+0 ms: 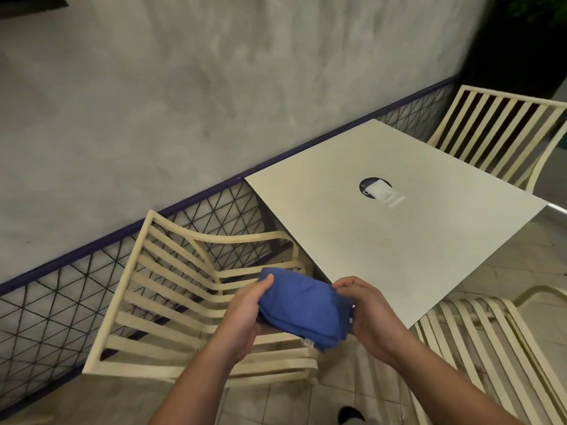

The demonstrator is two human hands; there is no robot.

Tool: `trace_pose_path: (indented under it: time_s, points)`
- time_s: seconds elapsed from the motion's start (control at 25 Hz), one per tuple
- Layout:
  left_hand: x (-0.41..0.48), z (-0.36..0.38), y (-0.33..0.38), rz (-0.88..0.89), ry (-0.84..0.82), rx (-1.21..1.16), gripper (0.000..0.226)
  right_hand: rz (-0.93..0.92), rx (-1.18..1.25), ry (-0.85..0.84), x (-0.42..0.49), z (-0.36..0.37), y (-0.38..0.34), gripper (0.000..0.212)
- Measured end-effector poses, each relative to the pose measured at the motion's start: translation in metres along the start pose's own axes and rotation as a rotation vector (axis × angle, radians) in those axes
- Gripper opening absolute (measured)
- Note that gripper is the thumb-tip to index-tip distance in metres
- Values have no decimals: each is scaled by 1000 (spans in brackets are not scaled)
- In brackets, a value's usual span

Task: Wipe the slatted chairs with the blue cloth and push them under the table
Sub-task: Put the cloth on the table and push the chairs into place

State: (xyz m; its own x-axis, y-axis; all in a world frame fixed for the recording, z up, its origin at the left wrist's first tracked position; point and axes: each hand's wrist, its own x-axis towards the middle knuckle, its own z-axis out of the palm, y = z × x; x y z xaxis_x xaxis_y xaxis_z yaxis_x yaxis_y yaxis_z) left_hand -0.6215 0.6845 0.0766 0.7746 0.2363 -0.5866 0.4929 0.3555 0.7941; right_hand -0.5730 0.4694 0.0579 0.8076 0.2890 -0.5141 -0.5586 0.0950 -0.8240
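L hand (245,314) + R hand (369,317) grip blue cloth (302,305) — fingers curled.

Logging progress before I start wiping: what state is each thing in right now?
Blue cloth: folded, held in both hands.
Left hand: grips the cloth.
Right hand: grips the cloth.
Left chair: upright, mostly out from the table.
Far chair: upright, seat hidden behind table.
Near chair: out, beside the table corner.

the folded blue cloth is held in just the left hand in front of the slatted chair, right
Not just the left. The head view shows the left hand and the right hand each gripping an end of the folded blue cloth, in front of the slatted chair.
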Motion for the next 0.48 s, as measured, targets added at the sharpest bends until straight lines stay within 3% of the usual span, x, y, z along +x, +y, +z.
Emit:
trace_pose_path:
  time_s: [0.08, 0.24, 0.48]
  points:
    - [21, 22, -5, -42, -69, 113, 23, 39, -22, 12, 14, -32, 3, 9]
    - [71, 66, -34, -75, -113, 399, 38, 145, -174, 78, 40, -91, 15, 32]
    - [148, 128, -44, 37, -46, 584, 27, 149, -153, 184, 76, -148, 26, 23]
